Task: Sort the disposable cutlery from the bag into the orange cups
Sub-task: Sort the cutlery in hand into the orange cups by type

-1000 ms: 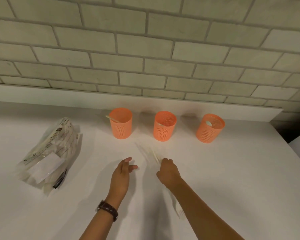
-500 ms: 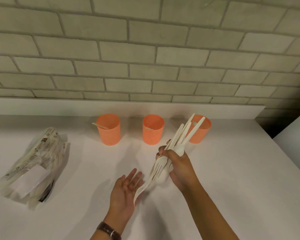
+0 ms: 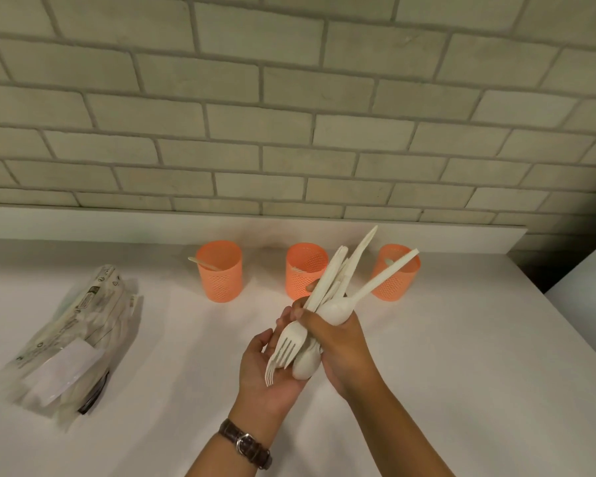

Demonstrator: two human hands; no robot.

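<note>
Now raised from the table (image 3: 461,356), my right hand (image 3: 341,342) is clasping mixed cutlery (image 3: 327,297); left hand (image 3: 265,370), open, is cupping beneath. Orange cups (image 3: 305,270) are holding few pieces; bag (image 3: 73,335) remaining full.

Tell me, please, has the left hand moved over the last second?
Yes. The left hand has come up off the table and right, palm now cupped under the cutlery held by the right hand, nearer the middle cup.
</note>
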